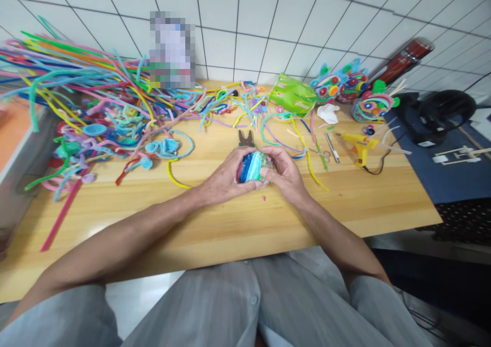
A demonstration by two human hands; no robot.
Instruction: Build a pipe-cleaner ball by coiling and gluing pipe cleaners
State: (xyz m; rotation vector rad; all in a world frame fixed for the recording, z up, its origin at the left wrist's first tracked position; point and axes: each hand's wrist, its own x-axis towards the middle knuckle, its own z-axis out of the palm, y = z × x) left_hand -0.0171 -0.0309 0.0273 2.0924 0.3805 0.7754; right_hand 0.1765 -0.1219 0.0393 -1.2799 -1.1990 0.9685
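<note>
Both hands hold a rounded craft piece (251, 166) covered in bands of dark blue, light blue, white and green pipe cleaner. My left hand (224, 177) wraps its left side, thumb along the near edge. On the right side my right hand (287, 176) is closed, with its thumb pressed on the greenish part. The fingers hide the ends of the piece. Just beyond it lie dark-jawed pliers (246, 137), their lower part hidden. A small pink scrap (264, 198) rests on the wooden table (215, 229) close to my hands.
A big heap of pipe cleaners (92, 89) fills the left and back. Toward the right lie a green packet (291, 96), a pen-like tool (332, 148), a corded yellow glue gun (359, 147) and several decorated heads (370, 107). A red thermos (402, 61) leans near the tiled wall.
</note>
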